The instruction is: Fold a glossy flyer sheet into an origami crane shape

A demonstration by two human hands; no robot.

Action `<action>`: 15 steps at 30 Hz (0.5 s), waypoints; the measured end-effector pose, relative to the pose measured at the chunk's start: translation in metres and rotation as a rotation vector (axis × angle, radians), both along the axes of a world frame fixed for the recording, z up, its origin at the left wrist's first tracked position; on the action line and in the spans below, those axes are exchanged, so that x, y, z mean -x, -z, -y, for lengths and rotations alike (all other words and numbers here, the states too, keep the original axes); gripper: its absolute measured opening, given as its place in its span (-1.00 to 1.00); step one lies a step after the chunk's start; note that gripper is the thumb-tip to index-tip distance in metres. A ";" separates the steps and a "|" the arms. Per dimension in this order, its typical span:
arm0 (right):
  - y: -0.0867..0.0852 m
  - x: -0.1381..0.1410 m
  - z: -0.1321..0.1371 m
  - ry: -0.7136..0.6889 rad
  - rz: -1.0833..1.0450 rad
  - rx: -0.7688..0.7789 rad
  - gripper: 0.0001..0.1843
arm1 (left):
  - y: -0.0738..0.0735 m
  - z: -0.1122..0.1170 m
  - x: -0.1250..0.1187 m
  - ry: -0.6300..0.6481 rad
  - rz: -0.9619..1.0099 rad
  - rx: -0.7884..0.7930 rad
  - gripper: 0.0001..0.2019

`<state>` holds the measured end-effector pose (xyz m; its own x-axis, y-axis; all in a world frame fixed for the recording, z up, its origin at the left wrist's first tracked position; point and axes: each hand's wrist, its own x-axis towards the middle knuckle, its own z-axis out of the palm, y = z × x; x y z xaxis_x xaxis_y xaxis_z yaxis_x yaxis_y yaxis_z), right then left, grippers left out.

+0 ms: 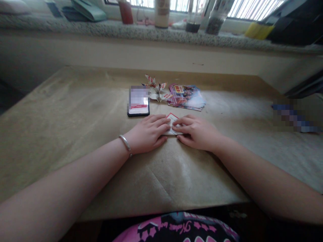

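Note:
A small folded paper [172,118], white with a red edge and coming to a point at the far side, lies flat on the table between my two hands. My left hand [148,132] rests on its left side, fingers stretched out flat and thumb near the front edge. From the right, my right hand [198,131] lays its extended fingertips on the paper, its thumb by the near right corner. The fingers cover much of the sheet, so its full shape is hidden. Both hands are open, pressing rather than gripping.
Beyond my left hand lies a phone [138,102]. Folded paper figures [158,93] sit beside it, next to a stack of colourful printed sheets [188,97]. A blurred bluish item [294,117] is at the right. Bottles and jars line the stone windowsill [101,29].

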<state>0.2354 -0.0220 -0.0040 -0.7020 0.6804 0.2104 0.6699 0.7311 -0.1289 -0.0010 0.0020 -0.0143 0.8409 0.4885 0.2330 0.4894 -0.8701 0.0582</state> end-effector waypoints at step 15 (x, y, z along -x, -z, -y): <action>-0.002 0.000 0.001 -0.011 0.016 -0.026 -0.65 | -0.002 0.000 0.000 0.100 -0.014 -0.005 -0.70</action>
